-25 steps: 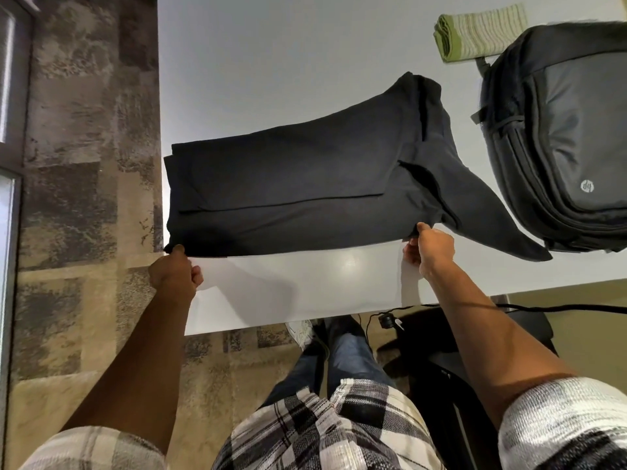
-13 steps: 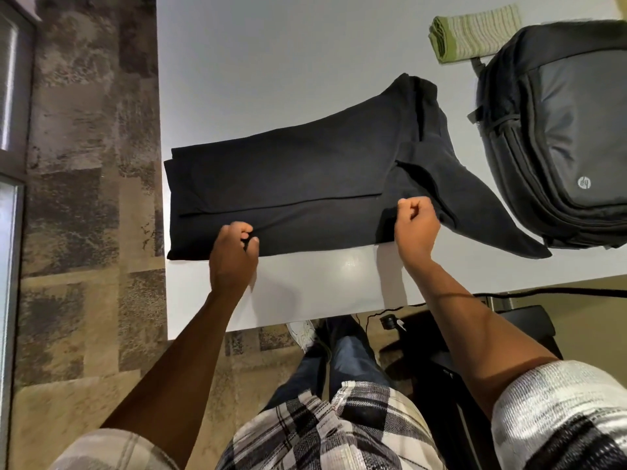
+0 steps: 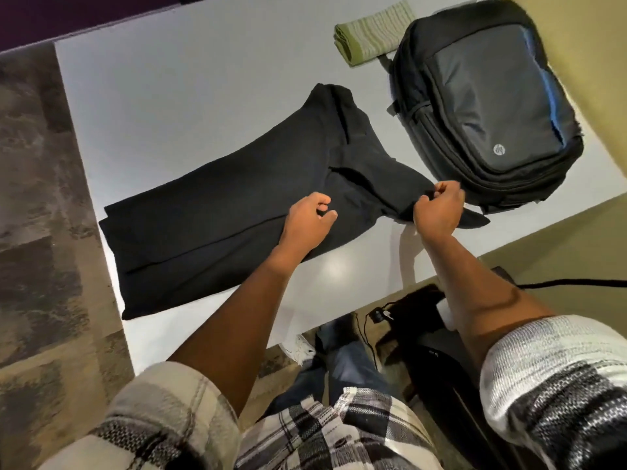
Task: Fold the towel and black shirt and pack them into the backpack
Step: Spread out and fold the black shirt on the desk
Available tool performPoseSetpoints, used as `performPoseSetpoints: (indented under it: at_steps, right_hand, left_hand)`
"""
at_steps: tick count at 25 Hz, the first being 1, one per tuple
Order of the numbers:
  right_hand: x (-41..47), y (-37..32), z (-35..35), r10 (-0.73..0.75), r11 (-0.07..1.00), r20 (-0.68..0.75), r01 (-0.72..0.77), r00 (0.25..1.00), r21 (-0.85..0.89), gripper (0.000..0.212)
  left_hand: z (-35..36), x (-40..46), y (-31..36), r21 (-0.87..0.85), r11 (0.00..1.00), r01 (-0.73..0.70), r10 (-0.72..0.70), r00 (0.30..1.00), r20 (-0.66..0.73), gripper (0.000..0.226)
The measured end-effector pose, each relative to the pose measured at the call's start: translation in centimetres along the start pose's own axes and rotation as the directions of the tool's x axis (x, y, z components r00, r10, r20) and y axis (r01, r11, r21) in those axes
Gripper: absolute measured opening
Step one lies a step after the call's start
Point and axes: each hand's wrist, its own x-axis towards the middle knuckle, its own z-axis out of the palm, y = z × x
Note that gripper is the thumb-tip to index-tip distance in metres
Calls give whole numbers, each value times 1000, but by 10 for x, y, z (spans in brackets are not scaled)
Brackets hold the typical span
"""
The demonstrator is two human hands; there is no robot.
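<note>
Your right hand (image 3: 437,212) is pinching black shirt (image 3: 210,225) sleeve beside backpack (image 3: 481,103); your left hand (image 3: 307,222) is hovering half-curled, gripping nothing.

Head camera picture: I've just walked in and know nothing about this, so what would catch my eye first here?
Most likely the black shirt, partly folded into a long strip across the middle of the white table, with the left hand over its middle and the right hand pinching its sleeve end. Next, the dark backpack lying flat at the table's far right, with a folded green striped towel beside its top.
</note>
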Motion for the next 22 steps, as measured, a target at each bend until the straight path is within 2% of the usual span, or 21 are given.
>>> performPoseSetpoints:
  at_steps: [2,4,5,7,9,11,14,19,22]
  right_hand:
    - [16,18,-13,-63,978,52,72,997,-195,40]
    - [30,30,-22,-108,911,183,171,977,-375,55]
    - [37,34,-25,-113,877,256,218,960,-429,62]
    - [50,39,-25,-98,822,371,285,923,-493,73]
    - [59,41,-24,-68,787,430,314,900,-531,69]
    - [64,42,-23,-85,775,435,334,896,-537,52]
    - [64,41,-24,-201,778,372,379,906,-501,26]
    - [63,36,-38,-241,876,367,364,899,-316,24]
    - [59,26,-47,-251,927,364,331,897,-175,28]
  left_hand:
    - [17,15,20,-39,998,44,-41,996,78,37]
    - [31,31,33,-155,980,123,-95,979,178,45]
    - [37,38,39,-240,953,185,-132,966,221,42]
    - [43,50,52,-397,871,290,-185,941,283,15]
    - [50,61,62,-457,812,363,-220,916,336,21]
    - [58,70,69,-408,827,388,-243,899,364,24]
    - [67,81,69,-353,844,404,-285,895,342,31]
    - [68,89,72,-400,805,438,-328,891,314,21]
    - [63,85,76,-492,720,490,-331,865,377,31]
